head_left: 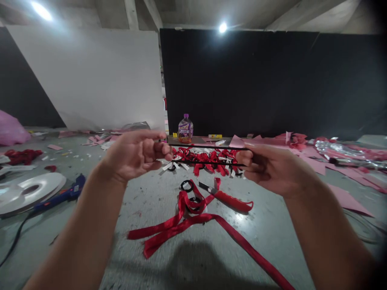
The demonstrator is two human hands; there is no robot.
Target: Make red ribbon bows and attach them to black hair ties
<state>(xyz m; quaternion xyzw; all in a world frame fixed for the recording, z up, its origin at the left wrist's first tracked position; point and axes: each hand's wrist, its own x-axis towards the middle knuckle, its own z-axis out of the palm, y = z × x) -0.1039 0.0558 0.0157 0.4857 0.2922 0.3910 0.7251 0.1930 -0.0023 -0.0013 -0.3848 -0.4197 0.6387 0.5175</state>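
A thin black elastic loop [208,147] is stretched level between my two hands, its two strands running one above the other. My left hand [139,155] holds its left end with curled fingers. The right end is gripped by the bent fingers of my right hand [269,167]. Below the loop, a red ribbon [242,241] lies on the grey table [145,205], partly coiled near small black rings [186,185]. A knife with a red handle [234,201] rests beside it. Behind the loop is a pile of red ribbon pieces with white tags [208,156].
On the left are a white spool [33,189], a blue glue gun [65,195] and a pink bag [12,129]. A bottle with a purple cap [185,129] stands at the back. Pink sheets [347,199] and silvery film [335,148] lie on the right.
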